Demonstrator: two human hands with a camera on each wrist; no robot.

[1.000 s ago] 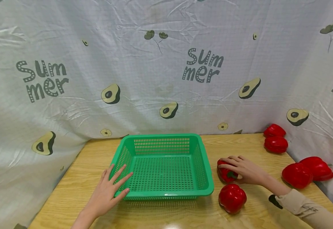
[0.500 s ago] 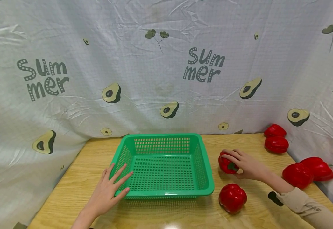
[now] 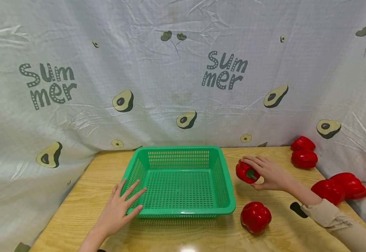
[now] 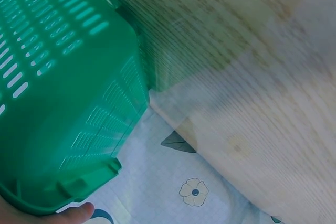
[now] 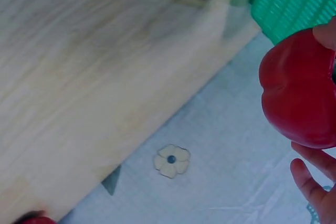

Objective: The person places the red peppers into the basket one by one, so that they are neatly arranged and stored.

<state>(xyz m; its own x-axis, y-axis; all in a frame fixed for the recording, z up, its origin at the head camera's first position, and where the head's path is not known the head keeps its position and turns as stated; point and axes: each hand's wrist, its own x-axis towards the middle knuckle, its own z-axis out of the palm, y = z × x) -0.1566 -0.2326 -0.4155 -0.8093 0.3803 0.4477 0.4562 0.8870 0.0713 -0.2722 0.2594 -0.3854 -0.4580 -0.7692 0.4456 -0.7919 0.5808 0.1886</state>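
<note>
A red bell pepper [image 3: 245, 172] with a green stem is gripped between the thumb and fingers of my right hand [image 3: 272, 175], lifted just right of the green basket. In the right wrist view the same bell pepper [image 5: 299, 90] fills the right side, thumb above and fingers below it. My left hand [image 3: 117, 211] rests with spread fingers on the left rim of the green plastic basket [image 3: 183, 212], which holds nothing. From the left wrist, the basket's slotted side [image 4: 68, 103] shows, with one fingertip [image 4: 79, 213] at its rim.
Another red pepper [image 3: 255, 218] sits on the wooden table [image 3: 202, 236] near the basket's front right corner. Two peppers [image 3: 304, 159] lie at the back right, and two more [image 3: 349, 185] by the right edge. A printed cloth [image 3: 157, 77] hangs behind and along the sides.
My right hand has raised the bell pepper off the table and brought it slightly back and left, toward the basket. The left hand and the basket have stayed in place.
</note>
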